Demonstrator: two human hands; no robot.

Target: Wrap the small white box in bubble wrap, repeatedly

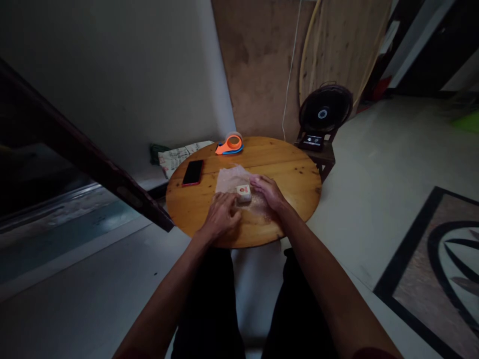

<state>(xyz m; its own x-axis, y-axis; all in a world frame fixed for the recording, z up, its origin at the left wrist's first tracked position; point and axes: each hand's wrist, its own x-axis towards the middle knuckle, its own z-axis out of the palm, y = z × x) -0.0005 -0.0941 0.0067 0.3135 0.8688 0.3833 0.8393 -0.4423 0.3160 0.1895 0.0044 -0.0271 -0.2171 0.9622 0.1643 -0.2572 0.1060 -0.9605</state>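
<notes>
A small white box (244,192) with a reddish mark on its top lies on a sheet of clear bubble wrap (231,175), which is spread on a round wooden table. My left hand (224,212) rests palm down at the box's left side, with its fingers bent, its thumb apart and its fingertips touching the box or the wrap beside it. On the other side, my right hand (268,191) has its fingers pressed together at the right edge of the wrap, close to the box. The underside of both hands is hidden.
An orange and blue tape dispenser (231,143) stands near the back edge of the wooden table (299,184). To the left lies a phone (193,172) with a red edge. A dark chair (325,114) with a device on its seat stands behind right.
</notes>
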